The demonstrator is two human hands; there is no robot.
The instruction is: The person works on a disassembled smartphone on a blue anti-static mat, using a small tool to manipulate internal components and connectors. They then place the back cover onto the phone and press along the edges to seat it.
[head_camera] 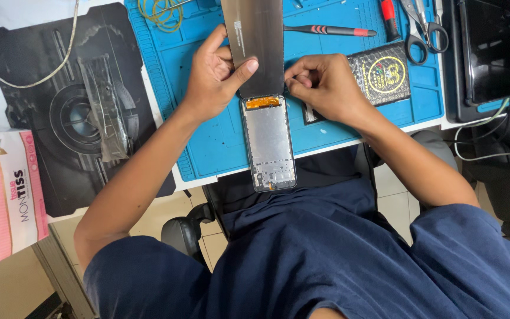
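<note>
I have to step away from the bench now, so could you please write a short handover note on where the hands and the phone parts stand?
Left hand: grips the left edge of the dark screen panel, thumb across its face.
Right hand: fingertips pinched at the panel's lower right corner.
Phone frame: lies face up on the blue work mat, its near end over the table edge. An orange flex strip shows where the panel meets the frame.
Done: the panel is lifted clear of the frame.
Left: whether the flex is attached cannot be told; the panel is not set down.
Screwdriver and scissors lie beyond.
</note>
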